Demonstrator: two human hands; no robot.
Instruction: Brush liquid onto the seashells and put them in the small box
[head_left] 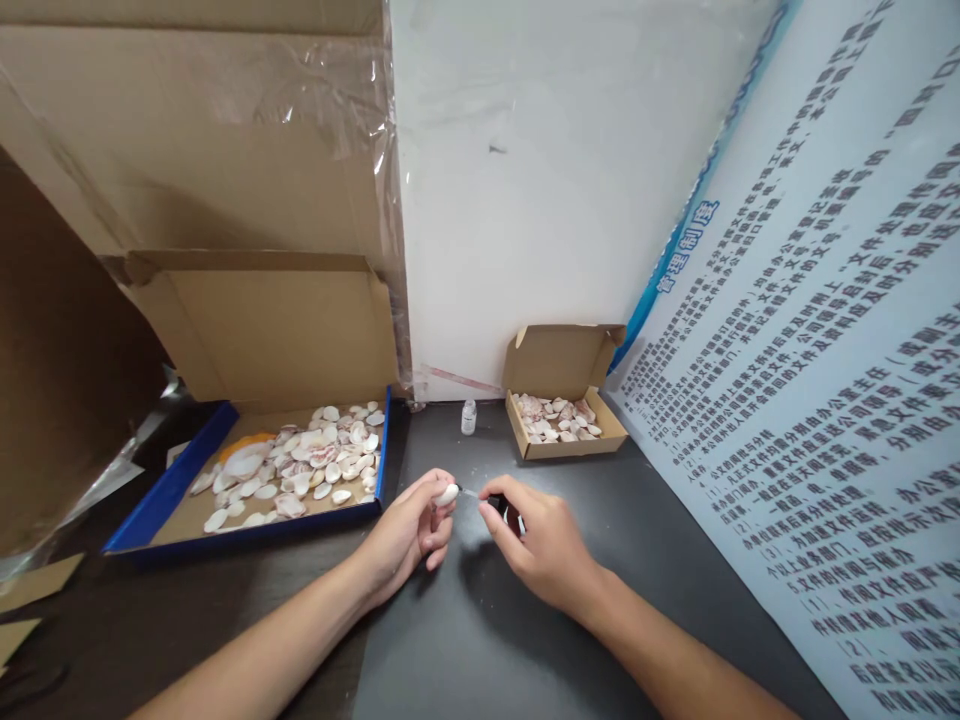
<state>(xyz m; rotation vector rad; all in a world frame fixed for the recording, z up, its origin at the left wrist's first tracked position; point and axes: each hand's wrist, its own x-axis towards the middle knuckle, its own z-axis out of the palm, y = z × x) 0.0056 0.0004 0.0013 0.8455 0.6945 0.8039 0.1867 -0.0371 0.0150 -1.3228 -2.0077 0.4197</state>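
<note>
White seashells (322,460) lie in a blue-walled cardboard box (180,485) at left. A whitish cylindrical bottle (469,418) stands between it and a brown cardboard box (574,447).

- The left hand (411,525) is showing bare at seven o'clock from the view's centre, its slim fingers ending in rounded tips.
- The left forearm (292,630) is appearing bare towards seven o'clock, widening smoothly from a narrower wrist.
- The right hand (559,550) is showing bare at five o'clock.
- The right forearm (660,640) is appearing bare beyond it, likewise widening.
</note>
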